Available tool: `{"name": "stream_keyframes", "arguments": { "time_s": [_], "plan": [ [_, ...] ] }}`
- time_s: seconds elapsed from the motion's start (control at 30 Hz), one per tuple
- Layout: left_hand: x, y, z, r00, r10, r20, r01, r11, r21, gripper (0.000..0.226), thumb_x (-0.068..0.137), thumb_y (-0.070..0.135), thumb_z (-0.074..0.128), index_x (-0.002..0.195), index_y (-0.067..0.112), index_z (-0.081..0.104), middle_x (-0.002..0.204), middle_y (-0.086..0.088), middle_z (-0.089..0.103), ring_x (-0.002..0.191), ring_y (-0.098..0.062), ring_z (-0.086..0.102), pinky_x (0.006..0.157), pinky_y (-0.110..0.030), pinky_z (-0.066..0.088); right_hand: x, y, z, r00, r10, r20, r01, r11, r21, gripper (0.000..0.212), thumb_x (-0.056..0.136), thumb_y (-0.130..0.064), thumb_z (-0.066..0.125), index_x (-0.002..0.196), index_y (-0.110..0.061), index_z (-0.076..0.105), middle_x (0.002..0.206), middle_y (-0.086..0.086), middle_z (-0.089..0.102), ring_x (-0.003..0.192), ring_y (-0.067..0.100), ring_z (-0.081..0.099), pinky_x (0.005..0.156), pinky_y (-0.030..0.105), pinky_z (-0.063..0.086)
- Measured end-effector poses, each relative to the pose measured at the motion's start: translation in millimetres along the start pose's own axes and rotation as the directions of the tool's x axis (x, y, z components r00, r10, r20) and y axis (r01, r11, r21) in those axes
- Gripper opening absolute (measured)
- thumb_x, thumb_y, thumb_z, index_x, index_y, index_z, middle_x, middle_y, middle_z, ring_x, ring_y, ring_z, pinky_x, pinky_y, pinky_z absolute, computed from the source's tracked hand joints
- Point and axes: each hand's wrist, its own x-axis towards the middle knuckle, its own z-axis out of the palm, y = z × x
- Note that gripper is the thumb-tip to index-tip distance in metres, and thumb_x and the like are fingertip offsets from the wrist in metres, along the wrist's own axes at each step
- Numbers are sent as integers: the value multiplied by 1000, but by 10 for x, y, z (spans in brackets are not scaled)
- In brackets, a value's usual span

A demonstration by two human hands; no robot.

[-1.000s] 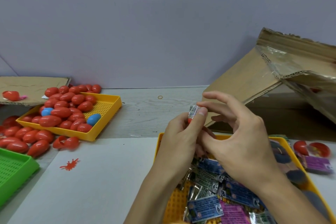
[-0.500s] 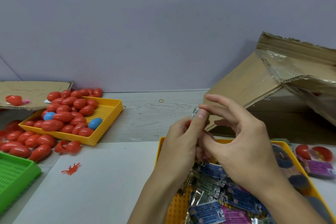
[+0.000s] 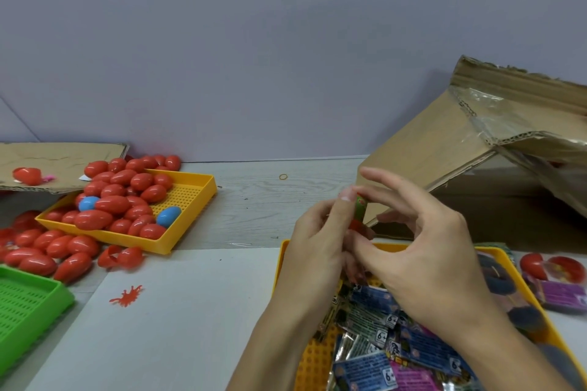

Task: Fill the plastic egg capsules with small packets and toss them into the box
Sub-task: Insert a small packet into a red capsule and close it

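Observation:
My left hand (image 3: 317, 241) grips a red egg capsule (image 3: 357, 225), mostly hidden by the fingers. A small green packet (image 3: 360, 208) stands up out of the capsule, pinched between my left thumb and the fingertips of my right hand (image 3: 422, 260). Both hands hover over the near yellow tray (image 3: 281, 259), which holds several small packets (image 3: 381, 355) in blue, green and pink. The open cardboard box (image 3: 444, 143) lies on its side just behind my hands, at the right.
A second yellow tray (image 3: 193, 200) at the left holds several red capsules (image 3: 111, 203) and two blue ones; more red ones lie beside it. A green tray (image 3: 28, 305) sits at the near left. Opened red capsule halves (image 3: 549, 267) and a purple packet (image 3: 562, 295) lie at the far right.
The packet has turned edge-on, its green side showing, and sits lower in the capsule. My right fingers have closed in on its top. The view has shifted slightly.

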Motion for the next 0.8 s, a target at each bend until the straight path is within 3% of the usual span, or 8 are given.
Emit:
{"name": "stream_keyframes", "arguments": {
  "time_s": [0.27, 0.5, 0.6, 0.67, 0.73, 0.8],
  "plan": [
    [-18, 1, 16, 997, -34, 70, 37, 999, -32, 43, 85, 58, 54, 82, 17, 69, 70, -11, 56, 53, -12, 55, 47, -21, 46, 8, 14, -2, 1000, -10, 5, 10, 1000, -10, 67, 72, -36, 72, 135, -46, 50, 116, -39, 61, 106, -3, 60, 87, 24, 51],
    [-26, 10, 15, 995, -81, 65, 81, 997, 3, 43, 91, 62, 47, 72, 33, 73, 65, -2, 61, 53, -13, 58, 52, -26, 48, 11, 15, -1, 1000, -2, 4, 2, 1000, 14, 68, 72, -40, 73, 135, -50, 48, 115, -41, 60, 107, -4, 60, 87, 18, 46],
    [-29, 35, 38, 989, -134, 69, 144, 974, -173, 50, 100, 50, 39, 76, 19, 71, 62, -7, 62, 45, -14, 55, 44, -22, 45, 20, -5, -11, 1000, 10, 18, -11, 998, 56, 67, 72, -38, 76, 133, -50, 51, 117, -37, 62, 108, -2, 61, 90, 27, 51],
    [-26, 71, 52, 969, -211, 129, 243, 908, -342, 51, 100, 48, 37, 82, 8, 62, 61, -12, 61, 44, -16, 53, 40, -20, 42, 16, -13, -25, 999, 20, 29, -22, 997, 78, 63, 69, -43, 79, 127, -51, 56, 116, -33, 64, 108, 0, 62, 89, 32, 55],
    [-24, 82, 54, 948, -248, 202, 311, 859, -407, 50, 95, 50, 39, 81, 7, 59, 64, -16, 61, 46, -18, 55, 41, -21, 41, 13, -8, -31, 999, 41, 34, -45, 993, 109, 58, 65, -44, 79, 121, -50, 63, 110, -27, 67, 104, 2, 64, 84, 31, 58],
    [-20, 60, 51, 951, -246, 188, 301, 876, -377, 51, 92, 50, 42, 82, 4, 64, 70, -19, 66, 49, -20, 57, 40, -23, 42, 13, -7, -29, 997, 65, 45, -73, 978, 194, 52, 68, -34, 82, 116, -47, 68, 105, -23, 69, 101, 4, 67, 78, 24, 59]
  ]
}}
